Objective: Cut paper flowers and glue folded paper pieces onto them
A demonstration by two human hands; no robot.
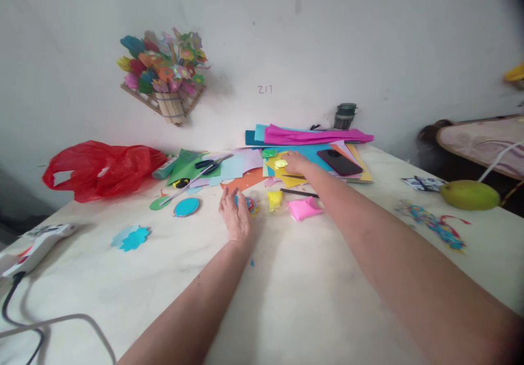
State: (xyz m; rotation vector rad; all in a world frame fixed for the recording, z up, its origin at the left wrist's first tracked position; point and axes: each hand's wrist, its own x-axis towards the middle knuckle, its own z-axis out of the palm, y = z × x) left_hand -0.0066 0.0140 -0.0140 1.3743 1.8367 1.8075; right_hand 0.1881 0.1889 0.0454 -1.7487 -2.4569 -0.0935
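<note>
My left hand [236,215] is over the middle of the table, fingers loosely apart and holding nothing. Beside its fingertips lie a few round blue and red paper pieces [250,205], partly hidden by the hand. Farther back, my right hand [296,163] reaches over the paper sheets, its fingertips and thumb at the edge of a small pale yellow packet [280,163]; they appear to pinch it. A green packet [269,153] lies just behind. Closer to me are a bright yellow packet [274,200], a pink packet [305,208] and a dark thin stick [298,193].
Scissors [213,164], coloured sheets [245,160] and a phone [339,162] lie toward the wall. A red plastic bag [102,169], blue paper disc [186,207], blue scalloped paper [135,238] and power strip [39,249] are left. A green-yellow fruit [470,195] sits right.
</note>
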